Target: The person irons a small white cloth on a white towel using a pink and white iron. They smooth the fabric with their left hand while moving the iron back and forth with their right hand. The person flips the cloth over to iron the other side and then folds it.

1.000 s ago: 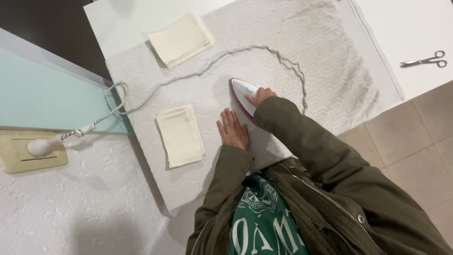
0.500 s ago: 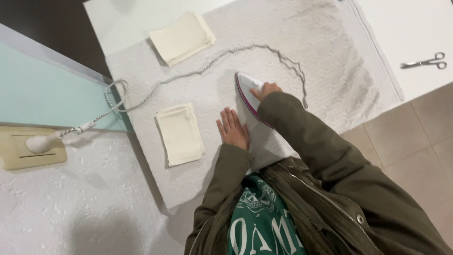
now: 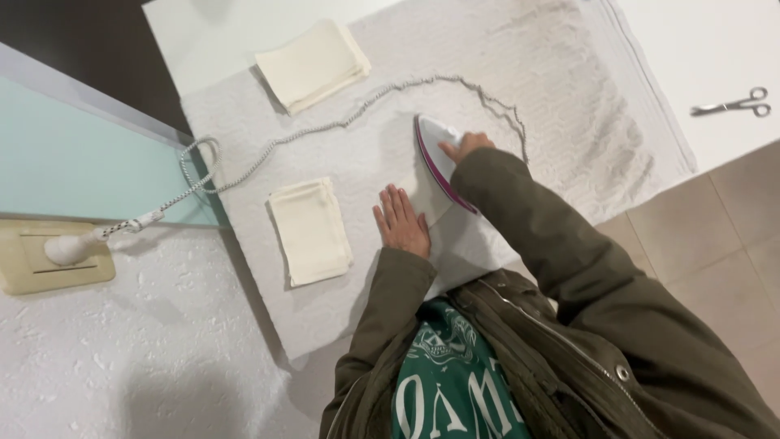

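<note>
My right hand (image 3: 463, 147) grips the handle of a white and magenta iron (image 3: 433, 151) resting on a white cloth (image 3: 459, 236) spread over a grey padded cover (image 3: 569, 122). My left hand (image 3: 400, 221) lies flat with fingers spread on that cloth, just left of the iron. A folded cream cloth (image 3: 310, 231) lies to the left of my left hand. A stack of folded cream cloths (image 3: 312, 65) sits further away near the top.
The iron's braided cord (image 3: 325, 130) curves across the cover to a plug (image 3: 69, 246) in a beige wall socket (image 3: 53, 260). Scissors (image 3: 734, 103) lie on the white table at the right. A pale green panel (image 3: 73, 154) stands at the left. Tiled floor shows lower right.
The iron and my right hand have slid forward, away from me, along the white cloth. My left hand has stayed flat on the cloth.
</note>
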